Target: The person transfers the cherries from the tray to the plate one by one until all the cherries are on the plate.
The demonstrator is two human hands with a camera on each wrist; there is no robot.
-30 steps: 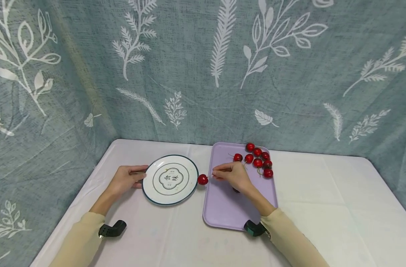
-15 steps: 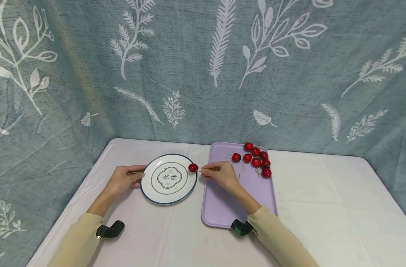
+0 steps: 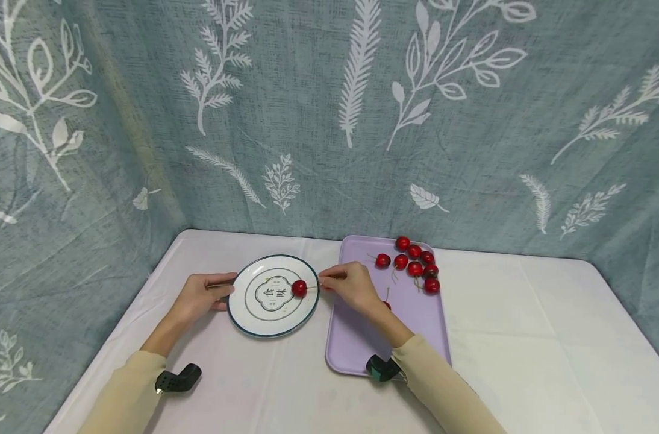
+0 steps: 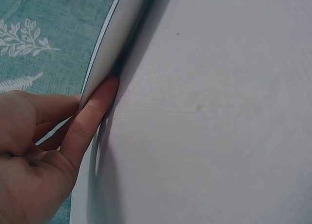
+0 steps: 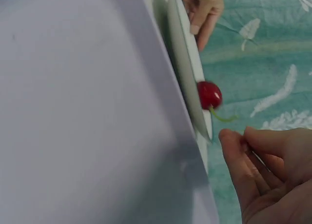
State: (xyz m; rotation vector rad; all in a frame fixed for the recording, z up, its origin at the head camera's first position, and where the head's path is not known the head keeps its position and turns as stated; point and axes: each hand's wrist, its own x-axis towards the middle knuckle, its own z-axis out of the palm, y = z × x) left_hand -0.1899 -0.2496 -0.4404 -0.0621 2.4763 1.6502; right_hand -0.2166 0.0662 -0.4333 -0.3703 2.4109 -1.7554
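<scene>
A white plate (image 3: 253,316) with a dark blue rim and printed characters lies on the table. My left hand (image 3: 198,295) holds its left edge between thumb and fingers; the left wrist view shows fingers (image 4: 90,121) under the rim. On the plate's right half sits a red cherry (image 3: 299,289), stem pointing right. Beside the stem's tip is my right hand (image 3: 353,288). In the right wrist view a small gap separates the fingertips (image 5: 227,134) from the cherry's stem (image 5: 223,118). Thumb and index finger stand slightly apart there, with nothing seen between them.
A purple tray (image 3: 351,349) lies right of the plate, under the right forearm. Several cherries (image 3: 415,269) cluster in its far right corner. Another cherry (image 3: 387,305) is mostly hidden behind the right wrist. A patterned teal cloth (image 3: 308,181) hangs behind the white table.
My right hand has carried the cherry by its stem leftward from the tray's edge onto the plate and let the stem go. My left hand has stayed on the plate.
</scene>
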